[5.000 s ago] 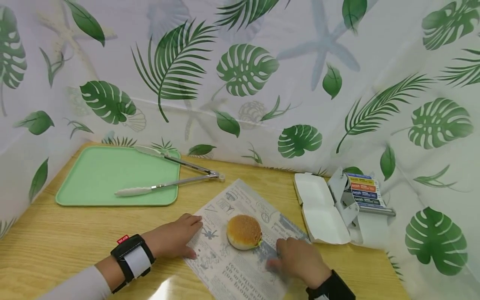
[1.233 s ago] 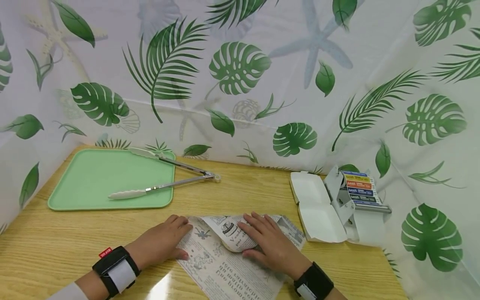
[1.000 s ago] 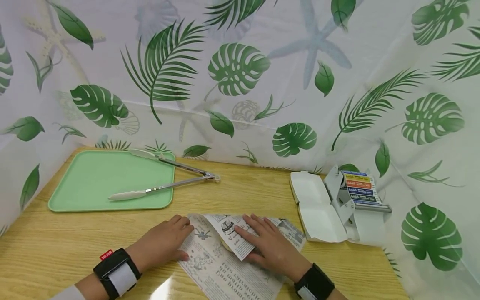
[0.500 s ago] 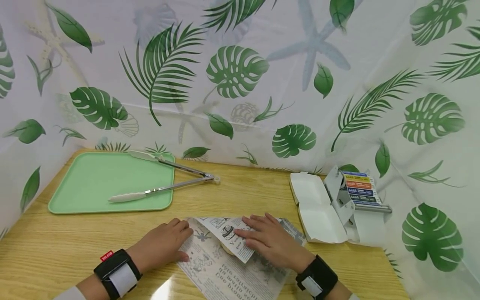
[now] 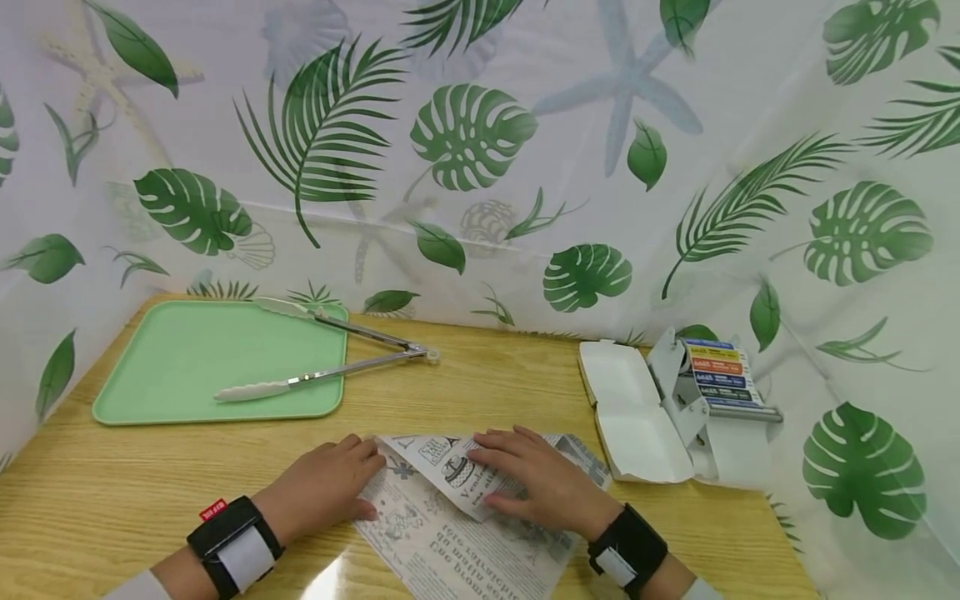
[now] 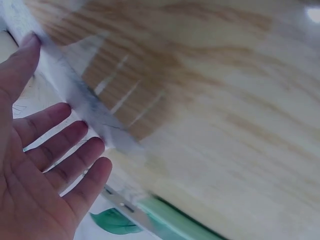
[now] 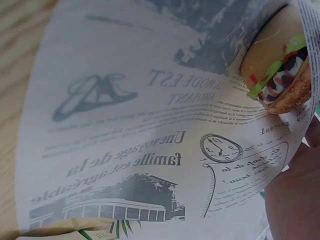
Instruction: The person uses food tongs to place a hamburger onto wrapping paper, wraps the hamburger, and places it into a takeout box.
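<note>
A sheet of newsprint-patterned wrapping paper [image 5: 442,533] lies on the table, its far corner folded toward me as a flap [image 5: 461,475]. A hamburger [image 7: 280,65] with green and red filling shows inside the paper in the right wrist view; the flap covers it in the head view. My right hand [image 5: 543,475] rests on the flap over the hamburger, fingers extended. At the paper's left corner my left hand [image 5: 326,487] touches the edge. Its fingers are spread and nearly straight in the left wrist view.
A green tray [image 5: 217,358] stands at the back left, with open tongs [image 5: 367,365] lying partly across it. On the right, an open white takeaway box [image 5: 637,417] sits against a metal dispenser [image 5: 716,383] with coloured labels. A leaf-print cloth rises behind the table.
Five seconds ago the hamburger lay uncovered on flat paper. Since then my right hand has brought the far corner over it. The flap has shifted slightly; my left hand has hardly moved lately.
</note>
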Demonstrator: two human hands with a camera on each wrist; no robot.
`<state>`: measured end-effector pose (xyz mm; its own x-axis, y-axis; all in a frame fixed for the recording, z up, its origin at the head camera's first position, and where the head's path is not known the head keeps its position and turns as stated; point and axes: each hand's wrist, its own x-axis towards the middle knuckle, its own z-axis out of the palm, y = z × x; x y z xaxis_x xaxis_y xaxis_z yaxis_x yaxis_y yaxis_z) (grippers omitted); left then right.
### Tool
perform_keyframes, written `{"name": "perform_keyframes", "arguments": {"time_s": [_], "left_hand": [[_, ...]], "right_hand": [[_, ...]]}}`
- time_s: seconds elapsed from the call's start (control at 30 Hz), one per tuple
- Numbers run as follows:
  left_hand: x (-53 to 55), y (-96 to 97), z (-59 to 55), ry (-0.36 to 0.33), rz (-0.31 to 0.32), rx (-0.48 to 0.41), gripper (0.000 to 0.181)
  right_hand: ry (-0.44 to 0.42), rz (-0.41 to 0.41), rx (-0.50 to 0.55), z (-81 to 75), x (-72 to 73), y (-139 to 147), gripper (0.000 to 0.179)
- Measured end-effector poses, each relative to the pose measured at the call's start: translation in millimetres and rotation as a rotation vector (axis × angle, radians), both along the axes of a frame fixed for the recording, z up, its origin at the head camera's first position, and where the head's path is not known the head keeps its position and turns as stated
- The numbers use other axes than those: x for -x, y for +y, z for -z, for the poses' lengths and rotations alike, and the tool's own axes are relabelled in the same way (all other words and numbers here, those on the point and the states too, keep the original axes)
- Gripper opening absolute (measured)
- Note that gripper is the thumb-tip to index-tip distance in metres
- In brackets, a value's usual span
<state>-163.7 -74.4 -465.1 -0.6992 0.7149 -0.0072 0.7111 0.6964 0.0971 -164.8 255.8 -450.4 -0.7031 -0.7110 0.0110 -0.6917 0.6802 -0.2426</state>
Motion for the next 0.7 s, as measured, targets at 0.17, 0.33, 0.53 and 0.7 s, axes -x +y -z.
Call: {"name": "perform_keyframes", "arguments": {"time_s": [0.17, 0.33, 0.53, 0.7], "left_hand": [[-12.6, 23.2, -8.9, 0.003, 0.174, -0.009, 0.037], [-33.2, 54.1, -10.4, -0.023, 0.451, -0.094, 0.021], [-57.5, 94.3, -1.0, -0.011, 0.696, -0.153, 0.025], [-65.0, 111.2, 7.8, -0.086, 0.791, -0.228, 0.032]], "right_hand": [[0.059, -0.011, -0.007, -0.8, -0.4, 0.0, 0.06], [0.059, -0.007, -0.02, 0.2, 0.0, -0.1, 0.06], [0.087, -0.021, -0.041, 0.4, -0.7, 0.4, 0.061], [0.126, -0.033, -0.05, 0.3, -0.9, -0.4, 0.061]]}}
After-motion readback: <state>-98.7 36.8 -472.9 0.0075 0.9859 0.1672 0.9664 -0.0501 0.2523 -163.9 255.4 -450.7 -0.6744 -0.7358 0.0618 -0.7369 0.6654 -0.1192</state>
